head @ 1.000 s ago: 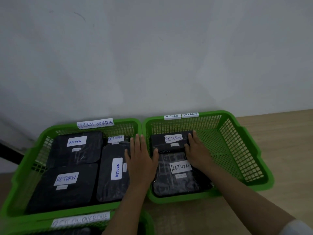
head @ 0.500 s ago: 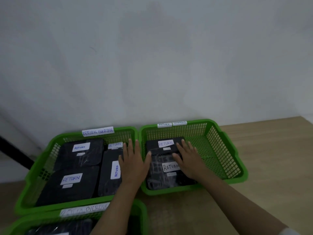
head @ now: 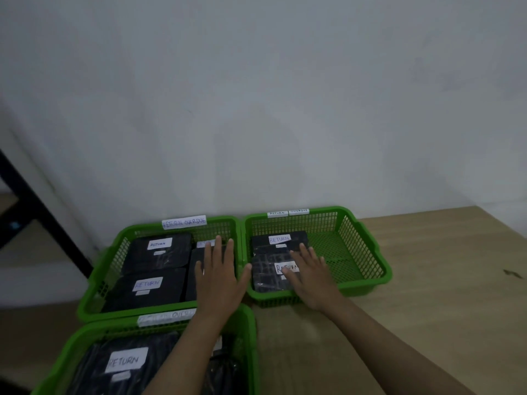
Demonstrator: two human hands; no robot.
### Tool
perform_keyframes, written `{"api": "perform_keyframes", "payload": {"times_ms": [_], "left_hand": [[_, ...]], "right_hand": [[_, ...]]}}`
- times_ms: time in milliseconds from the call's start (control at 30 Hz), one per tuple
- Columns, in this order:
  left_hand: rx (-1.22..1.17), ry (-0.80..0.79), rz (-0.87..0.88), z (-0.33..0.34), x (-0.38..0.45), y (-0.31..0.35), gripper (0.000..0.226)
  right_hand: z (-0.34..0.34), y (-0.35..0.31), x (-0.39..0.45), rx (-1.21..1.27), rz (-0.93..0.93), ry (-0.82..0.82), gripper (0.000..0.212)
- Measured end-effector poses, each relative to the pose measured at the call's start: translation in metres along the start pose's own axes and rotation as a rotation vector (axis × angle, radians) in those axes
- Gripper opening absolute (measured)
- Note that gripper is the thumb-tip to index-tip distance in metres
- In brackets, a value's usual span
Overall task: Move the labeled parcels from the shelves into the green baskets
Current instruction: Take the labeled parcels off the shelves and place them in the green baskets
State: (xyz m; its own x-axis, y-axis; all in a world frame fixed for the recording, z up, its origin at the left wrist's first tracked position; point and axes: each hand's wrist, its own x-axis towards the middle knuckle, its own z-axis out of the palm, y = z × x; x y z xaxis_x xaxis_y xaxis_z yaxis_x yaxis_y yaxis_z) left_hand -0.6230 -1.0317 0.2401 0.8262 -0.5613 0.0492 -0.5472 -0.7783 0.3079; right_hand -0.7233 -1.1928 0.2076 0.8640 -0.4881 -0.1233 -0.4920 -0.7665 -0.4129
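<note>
- A black shelf post [head: 34,212] is slanting down the left edge, well apart from the baskets.
- A pale wooden floor [head: 445,295] is lying under everything, and a plain white wall [head: 256,95] is rising right behind the two far baskets.
- Three green baskets are sitting close together: a far left basket [head: 94,297], a far right basket [head: 368,252] touching it, and a near basket [head: 251,352] at the bottom edge.
- Black wrapped parcels with white "RETURN" labels are lying flat inside: several are filling the far left basket, such as the rear one [head: 159,252], and two are sitting at the left end of the far right basket, the front parcel [head: 268,275] and the back parcel [head: 285,239].
- The left hand [head: 219,277] is hovering with straight, spread fingers over the far left basket's right side, gripping nothing.
- The right hand [head: 310,275] is lying flat, fingers spread, over the front parcel; whether it is touching is unclear.
</note>
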Motion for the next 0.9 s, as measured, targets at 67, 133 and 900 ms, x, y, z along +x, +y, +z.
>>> {"api": "perform_keyframes", "payload": {"times_ms": [67, 133, 900], "left_hand": [[0.016, 0.014, 0.023, -0.012, -0.007, -0.008, 0.067], [0.022, 0.042, 0.056, -0.027, -0.014, -0.018, 0.067], [0.144, 0.380, 0.190, -0.188, -0.145, -0.227, 0.056]], "right_hand": [[-0.003, -0.013, -0.011, -0.007, -0.008, 0.034, 0.059], [-0.006, -0.029, -0.020, -0.002, -0.014, 0.080, 0.059], [0.028, -0.302, -0.135, 0.016, -0.306, 0.242, 0.058]]}}
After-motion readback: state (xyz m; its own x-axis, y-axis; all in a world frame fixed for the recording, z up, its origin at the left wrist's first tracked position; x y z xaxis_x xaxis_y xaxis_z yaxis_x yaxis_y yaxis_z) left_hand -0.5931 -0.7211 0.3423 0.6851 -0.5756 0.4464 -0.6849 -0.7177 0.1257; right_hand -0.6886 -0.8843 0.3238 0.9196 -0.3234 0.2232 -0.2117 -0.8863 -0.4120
